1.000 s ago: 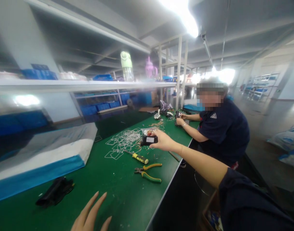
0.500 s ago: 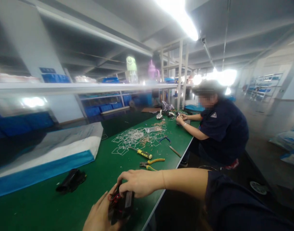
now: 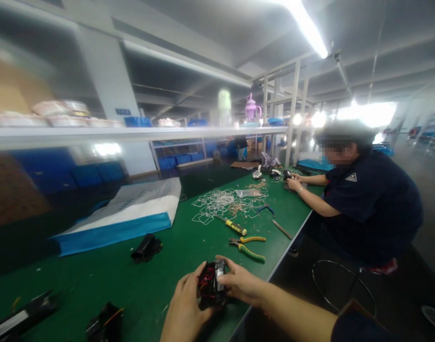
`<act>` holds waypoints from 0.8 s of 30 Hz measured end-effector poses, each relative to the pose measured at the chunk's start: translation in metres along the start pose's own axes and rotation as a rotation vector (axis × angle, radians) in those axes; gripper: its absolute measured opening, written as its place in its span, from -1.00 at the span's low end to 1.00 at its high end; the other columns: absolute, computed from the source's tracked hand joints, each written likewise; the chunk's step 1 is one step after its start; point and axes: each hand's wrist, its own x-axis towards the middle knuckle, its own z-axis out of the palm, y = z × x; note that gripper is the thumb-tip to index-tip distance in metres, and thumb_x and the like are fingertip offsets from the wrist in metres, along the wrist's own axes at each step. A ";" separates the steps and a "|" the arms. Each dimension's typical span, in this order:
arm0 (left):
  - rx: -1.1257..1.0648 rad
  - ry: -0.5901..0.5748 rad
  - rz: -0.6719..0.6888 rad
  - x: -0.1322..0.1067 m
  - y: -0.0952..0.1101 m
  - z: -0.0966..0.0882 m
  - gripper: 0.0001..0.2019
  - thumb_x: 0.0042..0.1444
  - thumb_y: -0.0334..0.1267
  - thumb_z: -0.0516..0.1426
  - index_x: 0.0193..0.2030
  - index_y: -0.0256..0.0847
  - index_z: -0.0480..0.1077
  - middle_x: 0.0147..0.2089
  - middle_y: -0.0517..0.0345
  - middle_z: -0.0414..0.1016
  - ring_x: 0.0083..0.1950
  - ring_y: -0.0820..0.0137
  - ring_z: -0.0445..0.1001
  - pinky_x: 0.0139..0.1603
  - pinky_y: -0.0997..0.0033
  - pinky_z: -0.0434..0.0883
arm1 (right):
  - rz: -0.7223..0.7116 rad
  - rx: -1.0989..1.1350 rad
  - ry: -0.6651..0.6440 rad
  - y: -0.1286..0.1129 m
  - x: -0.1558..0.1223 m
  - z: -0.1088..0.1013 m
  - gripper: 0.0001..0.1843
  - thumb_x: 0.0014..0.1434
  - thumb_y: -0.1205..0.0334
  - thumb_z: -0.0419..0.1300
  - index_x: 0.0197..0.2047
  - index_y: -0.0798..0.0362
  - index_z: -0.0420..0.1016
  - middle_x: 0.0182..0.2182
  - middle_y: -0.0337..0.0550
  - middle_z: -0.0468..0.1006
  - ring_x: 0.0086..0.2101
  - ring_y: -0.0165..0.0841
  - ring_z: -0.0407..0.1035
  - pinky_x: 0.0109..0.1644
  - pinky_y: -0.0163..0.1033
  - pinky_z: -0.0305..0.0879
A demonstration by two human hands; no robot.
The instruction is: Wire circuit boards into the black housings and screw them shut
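Between both hands is a black plastic housing (image 3: 212, 295), its open face showing red wires and a part with a silvery-white label. My left hand (image 3: 188, 302) wraps its left side and underside. My right hand (image 3: 241, 282) grips the right side, fingers along the top edge and thumb over the label. Just beyond the hands lie yellow-green pliers (image 3: 252, 248), jaws to the left. Behind them rests a yellow-and-black screwdriver (image 3: 236, 227). Another black part (image 3: 146, 247) sits to the left on the green table (image 3: 188, 237).
White wire-like loops (image 3: 217, 202) lie piled mid-table, near blue-handled pliers (image 3: 265, 208) and a brown rod (image 3: 281, 229). A white-and-blue bag (image 3: 120, 216) lies left. More black parts (image 3: 106, 323) are at the near left. A co-worker (image 3: 367, 199) sits right, handling a dark item.
The view has swung left, bringing more black parts into sight. My right hand has moved from over the housing's top to its right side, and the wired interior now faces me more.
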 end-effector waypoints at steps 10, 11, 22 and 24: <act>0.179 -0.107 0.065 -0.006 -0.006 0.015 -0.20 -0.04 -0.18 0.14 0.36 -0.13 -0.04 0.31 0.04 0.17 0.38 0.17 0.04 0.40 -0.02 -0.07 | -0.178 0.004 0.177 -0.014 -0.002 -0.015 -0.27 -0.18 0.24 0.45 0.09 0.04 0.35 -0.21 -0.17 0.57 -0.29 -0.38 0.47 -0.19 -0.29 0.34; 0.197 -0.110 0.064 -0.006 -0.005 0.014 -0.27 -0.02 -0.19 0.12 0.33 -0.13 0.04 0.30 0.05 0.20 0.36 0.18 0.07 0.40 0.00 -0.06 | -0.189 -0.003 0.184 -0.017 -0.004 -0.017 -0.29 -0.17 0.24 0.44 0.09 0.05 0.35 -0.23 -0.17 0.58 -0.32 -0.40 0.47 -0.20 -0.29 0.34; 0.182 -0.103 0.057 -0.012 0.008 -0.013 -0.49 -0.01 -0.33 0.10 0.15 -0.12 0.29 0.16 0.05 0.35 0.18 0.20 0.26 0.26 0.14 0.18 | -0.225 -0.218 0.266 -0.046 -0.057 -0.047 -0.22 -0.03 0.17 0.36 0.26 -0.06 0.22 -0.01 -0.13 0.51 -0.06 -0.31 0.42 0.06 -0.14 0.32; 0.173 -0.114 0.069 -0.012 0.010 -0.012 -0.50 -0.03 -0.35 0.12 0.12 -0.13 0.32 0.16 0.06 0.35 0.17 0.19 0.26 0.26 0.14 0.17 | -0.215 -0.211 0.249 -0.049 -0.063 -0.049 -0.23 -0.01 0.16 0.35 0.26 -0.07 0.21 0.02 -0.12 0.50 -0.06 -0.31 0.42 0.07 -0.15 0.31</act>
